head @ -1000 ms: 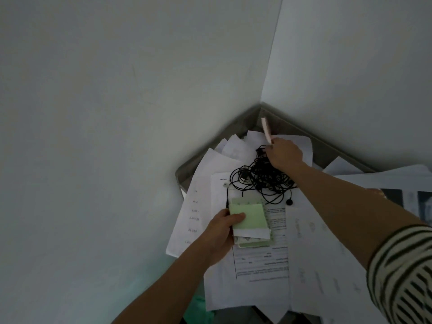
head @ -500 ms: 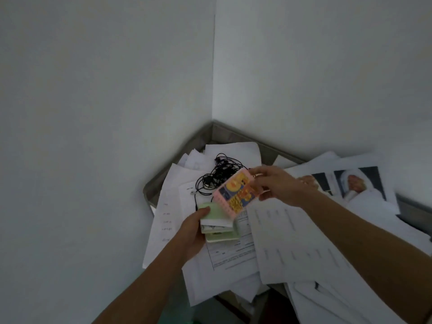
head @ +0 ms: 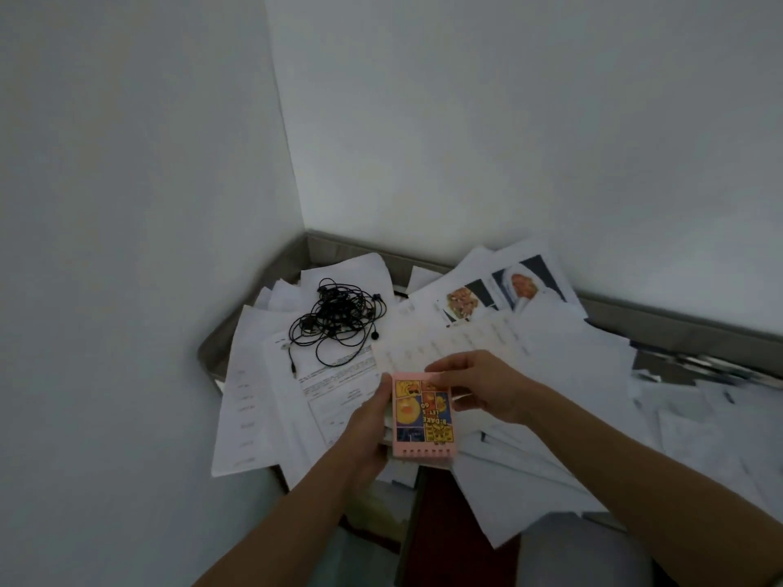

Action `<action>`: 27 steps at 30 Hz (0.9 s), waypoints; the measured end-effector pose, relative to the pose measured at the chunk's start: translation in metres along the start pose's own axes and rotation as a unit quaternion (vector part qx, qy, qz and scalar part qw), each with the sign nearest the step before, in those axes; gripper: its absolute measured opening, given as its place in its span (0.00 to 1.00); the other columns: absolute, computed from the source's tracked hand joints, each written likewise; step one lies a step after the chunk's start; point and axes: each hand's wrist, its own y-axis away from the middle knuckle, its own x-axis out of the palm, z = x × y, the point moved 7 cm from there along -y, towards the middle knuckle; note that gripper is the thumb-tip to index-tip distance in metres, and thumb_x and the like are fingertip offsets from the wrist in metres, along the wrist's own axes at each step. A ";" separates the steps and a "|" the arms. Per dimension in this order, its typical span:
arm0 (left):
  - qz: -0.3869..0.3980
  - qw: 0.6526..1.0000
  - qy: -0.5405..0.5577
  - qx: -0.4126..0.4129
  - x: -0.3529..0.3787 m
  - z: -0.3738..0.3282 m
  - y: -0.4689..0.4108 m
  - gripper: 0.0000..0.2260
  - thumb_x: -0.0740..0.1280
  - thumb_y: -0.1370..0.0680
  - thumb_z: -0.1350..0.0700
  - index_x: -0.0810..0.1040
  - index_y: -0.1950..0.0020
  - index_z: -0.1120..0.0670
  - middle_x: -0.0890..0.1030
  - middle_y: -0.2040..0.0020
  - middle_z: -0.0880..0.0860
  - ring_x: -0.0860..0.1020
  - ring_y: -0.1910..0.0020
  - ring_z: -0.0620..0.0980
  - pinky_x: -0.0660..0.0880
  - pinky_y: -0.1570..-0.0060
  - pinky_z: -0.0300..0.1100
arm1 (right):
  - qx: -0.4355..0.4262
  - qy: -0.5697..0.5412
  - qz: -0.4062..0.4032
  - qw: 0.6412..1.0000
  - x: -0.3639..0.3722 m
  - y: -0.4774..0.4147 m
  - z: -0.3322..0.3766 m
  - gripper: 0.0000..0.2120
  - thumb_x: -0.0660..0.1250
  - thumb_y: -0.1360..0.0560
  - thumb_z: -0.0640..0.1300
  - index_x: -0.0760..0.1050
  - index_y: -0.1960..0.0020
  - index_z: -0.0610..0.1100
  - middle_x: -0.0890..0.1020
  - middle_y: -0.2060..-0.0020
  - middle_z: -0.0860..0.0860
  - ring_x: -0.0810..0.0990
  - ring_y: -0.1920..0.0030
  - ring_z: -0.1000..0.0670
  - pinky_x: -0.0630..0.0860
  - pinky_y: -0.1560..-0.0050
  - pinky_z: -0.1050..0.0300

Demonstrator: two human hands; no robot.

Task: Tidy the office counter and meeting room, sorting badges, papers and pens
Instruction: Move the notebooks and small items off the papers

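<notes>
Pink card (head: 423,417): held above the sheets, low of centre; printed face up; long axis 12 to 6, notched edge at 6.
Left hand (head: 367,421): at 9 o'clock of the card; fingers curled under the long edge, thumb tip at the upper left corner; grips the card with something pale beneath it, too hidden to identify.
Right hand (head: 487,387): at 2 o'clock of the card; fingertips pinch the upper right corner.
Nearer hand: neither; both touching. Left judged to bear the weight, right to steer.
Papers (head: 572,366): loose, overlapping, spread beneath both hands from 9 round to 4; several overhang the near edge at 6.
Earphone cable (head: 334,322): black tangle at 11 o'clock of the card, well apart, lying on the sheets.
Photo printouts (head: 525,286): at 1 o'clock, near the back wall.
Counter rim (head: 678,330): grey upstand along both walls, corner at 12.
Obstruction: nothing between hands and card.
Coming move, judged: card squared into the left-hand grip, right hand freed for the next item.
Risk, judged: overhanging sheets sliding off if brushed.
</notes>
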 end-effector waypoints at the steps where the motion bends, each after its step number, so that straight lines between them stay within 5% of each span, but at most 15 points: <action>1: 0.004 1.000 -0.012 0.000 0.009 0.006 0.002 0.25 0.56 0.21 0.39 0.78 0.39 0.55 0.83 0.46 0.59 0.82 0.47 0.60 0.76 0.44 0.58 | 0.006 -0.022 -0.015 1.000 -0.006 0.010 -0.008 0.10 0.68 0.24 0.38 0.78 0.43 0.38 0.85 0.55 0.43 0.84 0.58 0.50 0.78 0.63 0.62; 7: 0.087 0.993 -0.076 -0.023 0.089 0.061 0.040 0.18 0.64 0.25 0.46 0.80 0.44 0.58 0.84 0.50 0.59 0.83 0.56 0.56 0.80 0.57 0.46 | 0.017 -0.111 -0.078 0.991 -0.057 0.095 -0.070 0.12 0.68 0.25 0.32 0.76 0.42 0.36 0.84 0.51 0.40 0.85 0.52 0.43 0.82 0.53 0.53; 15: 0.097 0.981 -0.065 -0.156 0.149 0.177 0.088 0.12 0.65 0.22 0.54 0.79 0.45 0.60 0.84 0.55 0.59 0.83 0.62 0.54 0.79 0.63 0.45 | 0.059 -0.079 -0.258 0.961 -0.145 0.217 -0.205 0.06 0.70 0.26 0.36 0.80 0.49 0.41 0.84 0.57 0.43 0.83 0.62 0.50 0.79 0.65 0.59; 22: 0.060 0.968 -0.116 -0.213 0.175 0.246 0.084 0.14 0.67 0.23 0.54 0.78 0.42 0.61 0.84 0.49 0.62 0.83 0.54 0.59 0.79 0.52 0.52 | 0.145 -0.096 -0.333 0.927 -0.174 0.287 -0.313 0.04 0.66 0.24 0.32 0.78 0.55 0.38 0.77 0.69 0.45 0.75 0.71 0.52 0.71 0.70 0.60; 27: 0.030 0.966 -0.154 -0.206 0.192 0.269 0.047 0.12 0.66 0.22 0.55 0.76 0.41 0.61 0.82 0.47 0.62 0.80 0.46 0.61 0.76 0.44 0.57 | 0.185 -0.088 -0.292 0.934 -0.159 0.290 -0.350 0.07 0.64 0.23 0.32 0.78 0.58 0.39 0.74 0.69 0.44 0.72 0.72 0.49 0.68 0.72 0.58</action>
